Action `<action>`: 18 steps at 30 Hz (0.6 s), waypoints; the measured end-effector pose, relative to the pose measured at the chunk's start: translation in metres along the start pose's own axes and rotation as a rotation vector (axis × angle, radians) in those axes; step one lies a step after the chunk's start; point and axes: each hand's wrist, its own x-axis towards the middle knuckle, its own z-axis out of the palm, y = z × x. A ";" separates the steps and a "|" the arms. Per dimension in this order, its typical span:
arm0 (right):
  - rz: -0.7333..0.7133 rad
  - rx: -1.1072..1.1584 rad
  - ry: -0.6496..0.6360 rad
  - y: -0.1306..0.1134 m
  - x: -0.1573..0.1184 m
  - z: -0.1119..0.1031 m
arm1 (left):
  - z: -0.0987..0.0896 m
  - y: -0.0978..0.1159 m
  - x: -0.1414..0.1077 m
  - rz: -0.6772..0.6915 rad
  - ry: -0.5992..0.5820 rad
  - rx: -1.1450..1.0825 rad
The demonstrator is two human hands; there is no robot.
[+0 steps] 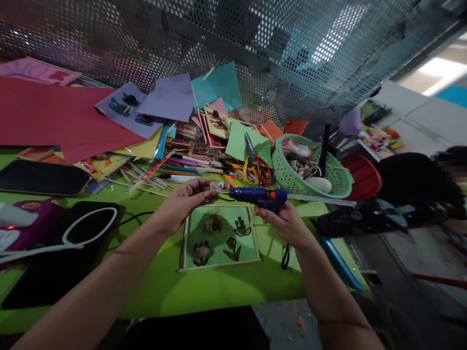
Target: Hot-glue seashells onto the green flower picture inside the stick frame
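Note:
A blue hot glue gun [248,195] is gripped by my right hand [282,221], its nozzle pointing left and a clear glue stick [321,199] sticking out of its back. Between the fingertips of my left hand [189,199] is a small pale stone [216,186], held right at the nozzle. Below both hands, a green card [221,248] edged with thin wooden sticks lies on the table. On the card are a stone figure with eyes [213,222], a flower drawing [232,248] and another stone [202,250] among dark leaf shapes.
Behind the hands lie scissors [250,153], pens [182,165], wooden sticks and coloured papers [164,97]. A green basket [279,165] of stones and scraps stands right. At left are a dark phone [44,177] and a white cable [65,238]. A person in dark clothes [412,180] is at right.

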 end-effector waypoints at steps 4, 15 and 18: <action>0.033 0.023 0.017 0.003 0.000 0.001 | 0.001 0.000 0.000 0.004 -0.032 0.015; 0.049 0.021 0.039 0.003 0.000 0.002 | 0.002 0.004 -0.002 -0.014 -0.077 0.155; 0.033 0.012 0.036 0.004 -0.001 0.002 | 0.003 0.005 -0.002 -0.020 -0.077 0.181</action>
